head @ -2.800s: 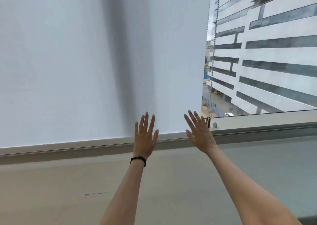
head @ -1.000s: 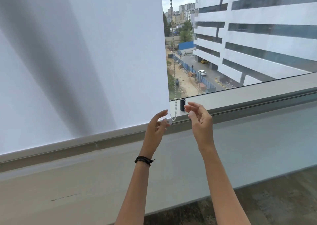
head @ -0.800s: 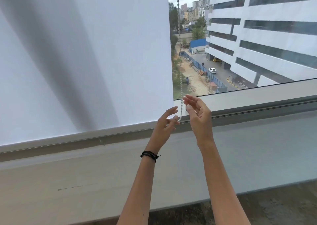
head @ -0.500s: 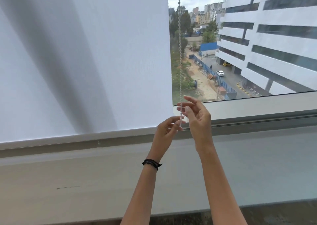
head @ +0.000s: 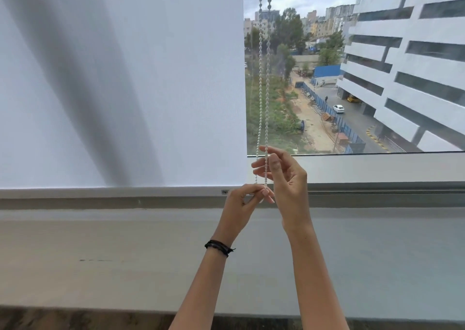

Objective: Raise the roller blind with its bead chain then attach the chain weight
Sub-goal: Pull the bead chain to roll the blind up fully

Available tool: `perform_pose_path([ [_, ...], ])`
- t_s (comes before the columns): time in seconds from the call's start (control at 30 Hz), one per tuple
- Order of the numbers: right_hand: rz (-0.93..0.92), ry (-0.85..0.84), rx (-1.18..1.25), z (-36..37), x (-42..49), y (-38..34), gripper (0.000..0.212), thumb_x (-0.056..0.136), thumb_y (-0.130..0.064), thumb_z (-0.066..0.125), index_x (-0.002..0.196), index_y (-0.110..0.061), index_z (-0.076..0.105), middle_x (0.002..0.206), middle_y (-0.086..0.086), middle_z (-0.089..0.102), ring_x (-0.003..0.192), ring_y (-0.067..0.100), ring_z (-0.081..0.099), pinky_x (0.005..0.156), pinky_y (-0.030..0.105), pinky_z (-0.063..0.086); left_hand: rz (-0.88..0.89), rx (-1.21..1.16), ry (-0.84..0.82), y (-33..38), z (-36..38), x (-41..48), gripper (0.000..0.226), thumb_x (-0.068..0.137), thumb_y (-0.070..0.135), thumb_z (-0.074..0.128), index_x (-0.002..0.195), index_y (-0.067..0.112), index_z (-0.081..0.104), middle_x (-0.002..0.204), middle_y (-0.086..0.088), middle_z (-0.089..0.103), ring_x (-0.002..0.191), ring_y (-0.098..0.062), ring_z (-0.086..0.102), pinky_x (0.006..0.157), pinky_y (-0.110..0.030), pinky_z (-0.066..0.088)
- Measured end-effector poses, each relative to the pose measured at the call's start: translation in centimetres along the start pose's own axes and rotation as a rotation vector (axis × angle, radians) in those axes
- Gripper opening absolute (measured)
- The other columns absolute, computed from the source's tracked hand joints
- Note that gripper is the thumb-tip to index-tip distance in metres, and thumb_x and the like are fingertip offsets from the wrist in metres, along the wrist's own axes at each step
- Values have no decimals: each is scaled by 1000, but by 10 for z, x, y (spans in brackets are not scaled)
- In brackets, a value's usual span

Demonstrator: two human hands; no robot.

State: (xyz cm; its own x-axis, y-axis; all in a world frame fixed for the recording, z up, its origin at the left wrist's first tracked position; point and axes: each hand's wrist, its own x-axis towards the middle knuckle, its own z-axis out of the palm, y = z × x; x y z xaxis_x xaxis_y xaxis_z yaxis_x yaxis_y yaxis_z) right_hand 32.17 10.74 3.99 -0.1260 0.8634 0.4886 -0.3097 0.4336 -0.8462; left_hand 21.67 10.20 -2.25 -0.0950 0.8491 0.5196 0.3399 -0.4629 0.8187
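- White bead chain (head: pixel 259 90) hangs in two strands just right of the roller blind (head: pixel 138 78), running down from the top edge into both hands.
- My feed shows the left hand (head: pixel 241 204) lowest, thumb and fingertips pinching the bottom of the chain, level with the blind's bottom rail (head: pixel 113 192).
- Right hand (head: pixel 289 181) sits just above it, fingers loosely curled about the right strand; I cannot tell whether it actually grips.
- Blind is fully down, its rail resting near the window ledge (head: pixel 100 254).
- Turn of the loop is hidden behind the left fingers (head: pixel 266 194); the chain's upper end is cut off by the frame.
- Black wristband (head: pixel 218 247) circles the left wrist.
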Motion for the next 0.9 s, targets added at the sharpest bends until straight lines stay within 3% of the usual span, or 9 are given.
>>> perform_pose_path([
  [0.07, -18, -11, -7, 0, 3, -2, 20, 97, -18, 46, 104, -14, 64, 77, 1, 66, 73, 11, 65, 72, 23, 54, 10, 17, -23, 0, 1, 2, 15, 89, 18, 56, 86, 27, 67, 77, 32, 67, 80, 9, 60, 77, -7, 42],
  [0.3, -111, -18, 21, 23, 26, -20, 20, 98, -14, 44, 102, -14, 64, 72, -6, 67, 69, 7, 64, 67, 19, 53, 25, 174, -27, 1, -19, 8, 16, 90, 18, 57, 82, 28, 67, 81, 41, 62, 91, 12, 54, 82, -4, 36],
  [0.43, -170, -29, 29, 26, 35, -25, 21, 98, -14, 43, 102, -16, 64, 66, -10, 66, 63, 6, 63, 64, 19, 53, -19, 191, -39, -7, -19, 4, 24, 91, 14, 59, 71, 17, 71, 73, 27, 65, 89, 10, 56, 90, -21, 42],
  [0.53, -214, -34, -5, 29, 40, -25, 21, 98, -11, 44, 103, -11, 64, 56, -11, 60, 53, 6, 57, 61, 28, 55, -13, 206, -51, -7, -16, 4, 25, 92, 12, 58, 71, 9, 71, 72, 17, 65, 85, 10, 55, 88, -27, 42],
  [0.67, -249, -19, -22, 39, 38, -19, 21, 97, -12, 45, 97, -16, 65, 49, -12, 54, 47, 6, 50, 59, 30, 56, -7, 202, -62, -7, -22, 2, 23, 90, 17, 57, 72, 12, 71, 66, 29, 60, 83, 10, 54, 83, -23, 40],
  [0.8, -251, -22, -68, 41, 30, -12, 20, 97, -14, 44, 91, -14, 64, 48, -8, 51, 45, 13, 46, 55, 49, 49, 29, 257, -81, -18, -25, -5, 24, 91, 15, 57, 71, 12, 70, 69, 23, 61, 78, -1, 53, 82, -35, 46],
  [0.9, -256, -3, -89, 38, 24, -12, 22, 97, -16, 44, 87, -22, 63, 48, -5, 50, 45, 16, 45, 54, 51, 46, 48, 301, 40, -25, -27, -12, 26, 92, 24, 55, 71, 16, 70, 68, 23, 59, 76, 5, 48, 84, -25, 39],
])
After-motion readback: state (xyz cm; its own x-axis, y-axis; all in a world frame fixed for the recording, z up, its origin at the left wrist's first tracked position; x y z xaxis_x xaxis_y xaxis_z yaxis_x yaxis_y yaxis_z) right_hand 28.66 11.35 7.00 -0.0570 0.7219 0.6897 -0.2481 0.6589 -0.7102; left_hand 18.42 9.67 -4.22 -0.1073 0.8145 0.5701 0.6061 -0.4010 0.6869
